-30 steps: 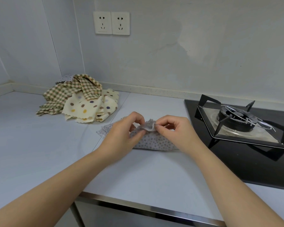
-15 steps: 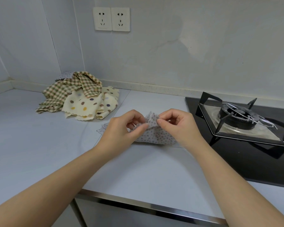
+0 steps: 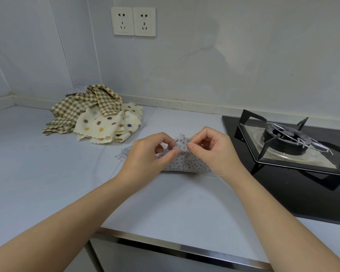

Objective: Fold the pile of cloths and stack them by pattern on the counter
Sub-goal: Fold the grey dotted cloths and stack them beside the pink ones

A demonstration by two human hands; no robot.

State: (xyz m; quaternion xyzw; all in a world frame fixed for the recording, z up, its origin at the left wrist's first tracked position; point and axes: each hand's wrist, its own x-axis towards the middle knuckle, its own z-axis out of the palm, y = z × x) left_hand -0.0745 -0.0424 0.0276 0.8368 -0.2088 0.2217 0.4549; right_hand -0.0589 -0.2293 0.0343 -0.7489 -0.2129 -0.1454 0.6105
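- grey dotted cloth (image 3: 185,163) was laid on the counter (image 3: 47,173), roughly centre, just left of the gas hob (image 3: 283,189); 1 scalloped corner was raised off the surface
- left hand (image 3: 145,154): raised corner was pinched between thumb and forefinger; remaining fingers were curled under, detail hidden
- right hand (image 3: 214,152): same corner was pinched between thumb and forefinger from the opposite side; other fingers were curled loosely; the 2 hands were nearly touching at the pinch
- rest of the cloth was spread beneath both hands; its left edge was seen poking out past the left hand
- unfolded pile (image 3: 94,116) was heaped at the back left of the counter, close to the wall, apart from the held cloth; checked cloth (image 3: 82,103) was draped on top; cream spotted cloth (image 3: 104,126) was lying in front; a scrap of a 2nd grey cloth (image 3: 78,89) was seen behind
- 2 wall sockets (image 3: 133,21) were mounted above; burner (image 3: 285,137) was seated on the hob at right
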